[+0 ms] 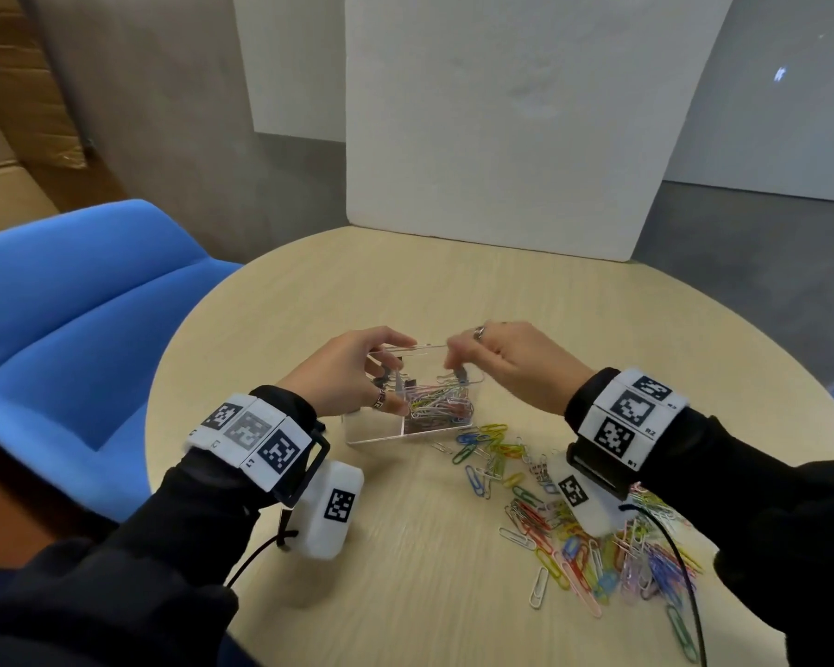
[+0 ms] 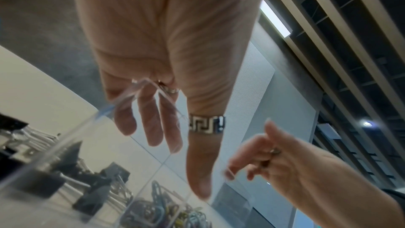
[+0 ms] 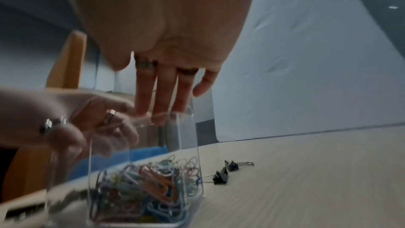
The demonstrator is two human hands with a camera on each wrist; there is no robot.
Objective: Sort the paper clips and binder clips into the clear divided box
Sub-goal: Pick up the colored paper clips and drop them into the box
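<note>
- Head view shows the round, pale wood-grain table [image 1: 309, 305], with a blue upholstered chair [image 1: 68, 305] at its left and a white foam board [image 1: 501, 137] standing at its far edge.
- Clear divided plastic box [image 1: 381, 433] sits near the table's centre, between the person's two hands. One compartment holds a heap of coloured paper clips [image 1: 436, 406]; the left wrist view shows black binder clips [image 2: 35, 185] in the neighbouring compartment.
- Left hand [image 1: 352, 373] grips the box at its left end: fingers curl over the far rim and the thumb, wearing a patterned silver ring [image 2: 207, 124], lies against the near wall.
- Right hand [image 1: 506, 363] is above the box's right end, fingers pointing down to the rim; the fingertips [image 3: 142, 110] meet the top edge in the right wrist view. Motion blur hides whether they pinch anything, so its state cannot be told.
- Loose pile of multicoloured paper clips [image 1: 598, 546] lies on the table, near side of the box and to its right, partly under the right wrist.
- Two small black binder clips [image 3: 225, 172] lie on the table just beside the box, apart from it.
</note>
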